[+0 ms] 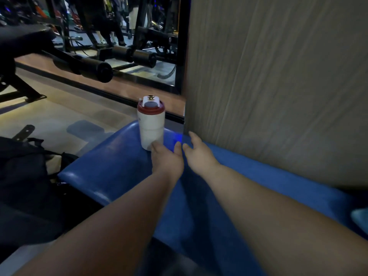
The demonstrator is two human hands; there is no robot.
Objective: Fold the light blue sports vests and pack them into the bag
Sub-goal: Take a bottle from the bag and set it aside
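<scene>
While the left hand and right hand are hovering at the tumbler's base, both spread and empty, likely clearing folding room, the bag is lying well left of it; a possible vest is peeking far right.

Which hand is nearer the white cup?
The left hand: it reaches the base of the white cup, while the right hand hovers apart, nearer the wall.
</scene>
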